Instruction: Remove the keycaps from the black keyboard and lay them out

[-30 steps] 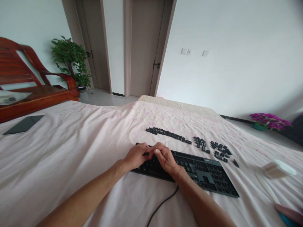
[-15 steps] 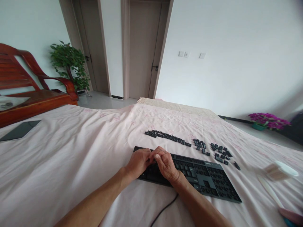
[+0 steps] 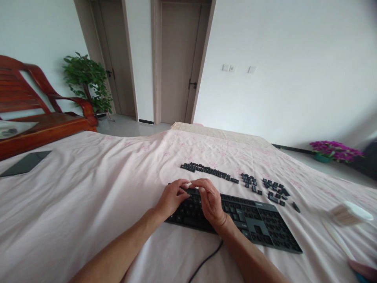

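Note:
A black keyboard (image 3: 250, 223) lies slightly turned on the bed-like cloth surface, many of its key positions without caps. My left hand (image 3: 173, 198) is over its left end, thumb and forefinger apart. Beside it, my right hand (image 3: 211, 202) arches above the keys with fingers stretched leftward and thumb apart. The fingertips of both hands meet near the keyboard's back edge; nothing shows between them. Behind the keyboard runs a row of loose black keycaps (image 3: 210, 170). More keycaps (image 3: 275, 188) sit in groups to the right.
A white tub of thin sticks (image 3: 350, 214) and a long pale, blurred object (image 3: 337, 237) lie at the right. The keyboard's cable (image 3: 206, 258) runs toward me. A flat dark slab (image 3: 26, 163) rests at far left on the wrinkled pink cloth (image 3: 118, 188).
My clasped hands have loosened and drawn slightly apart. The left thumb and forefinger have separated, and the right fingers have straightened. The keyboard and loose keycaps stay put.

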Demonstrator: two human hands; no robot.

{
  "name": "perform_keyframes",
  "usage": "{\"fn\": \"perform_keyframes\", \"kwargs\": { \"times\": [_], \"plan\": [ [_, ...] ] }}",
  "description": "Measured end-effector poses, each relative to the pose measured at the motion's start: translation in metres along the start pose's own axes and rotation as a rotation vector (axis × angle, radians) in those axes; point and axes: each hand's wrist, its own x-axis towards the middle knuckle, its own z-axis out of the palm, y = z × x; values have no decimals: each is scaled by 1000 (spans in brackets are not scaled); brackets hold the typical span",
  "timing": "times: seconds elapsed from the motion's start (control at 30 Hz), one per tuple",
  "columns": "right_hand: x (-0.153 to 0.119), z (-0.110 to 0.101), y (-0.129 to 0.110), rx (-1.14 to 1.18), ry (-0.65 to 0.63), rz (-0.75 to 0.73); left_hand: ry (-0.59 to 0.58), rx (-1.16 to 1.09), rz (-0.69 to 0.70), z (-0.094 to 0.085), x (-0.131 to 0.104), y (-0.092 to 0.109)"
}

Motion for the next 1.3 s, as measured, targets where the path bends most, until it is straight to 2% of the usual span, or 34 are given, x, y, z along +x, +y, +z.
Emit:
{"fn": "perform_keyframes", "kwargs": {
  "times": [0.13, 0.33, 0.47, 0.57, 0.73, 0.83, 1.0, 1.3],
  "plan": [
    [5, -4, 4, -309, -114, 91, 63, -137, -104, -1, 2, -3],
    [3, 1, 6, -587, -264, 227, 100, -221, -103, -3, 2, -4],
    [4, 3, 6, -581, -271, 318, 66, -216, -98, -4, 1, -3],
    [11, -5, 12, -549, -268, 374, 52, -164, -105, -4, 1, -1],
    [40, -29, 45, -609, -211, 560, 31, -89, -96, -4, 2, -1],
    [55, -33, 70, -685, -216, 677, 30, -60, -83, -3, 3, -3],
    [66, -22, 93, -728, -246, 713, 20, -14, -42, -3, 2, -3],
    [70, -2, 106, -778, -270, 694, 10, 46, -31, -4, 1, 2]
  ]
}}
